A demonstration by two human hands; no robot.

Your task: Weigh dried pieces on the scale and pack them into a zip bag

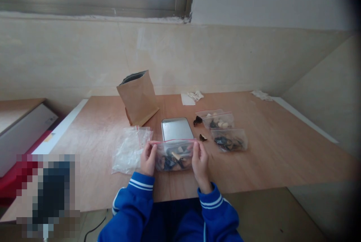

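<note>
A clear zip bag [173, 159] with a red seal strip stretches between my two hands, dark and pale dried pieces inside it. My left hand [148, 158] pinches its top left corner. At the top right corner, my right hand [200, 160] pinches the same strip. Just behind the bag lies a flat silver scale [177, 129], its near edge partly covered. Beside my left hand rest flat, unfilled zip bags [128, 151]. Two filled zip bags, one nearer [229, 140] and one farther [218, 119], sit to the right of my right hand.
An open brown paper bag [138, 99] stands at the back left. Loose dark dried pieces [197, 120] lie right of the scale. White paper [187, 99] and crumpled tissue [261, 95] are near the wall. A pixelated dark object [52, 193] occupies the table's left front.
</note>
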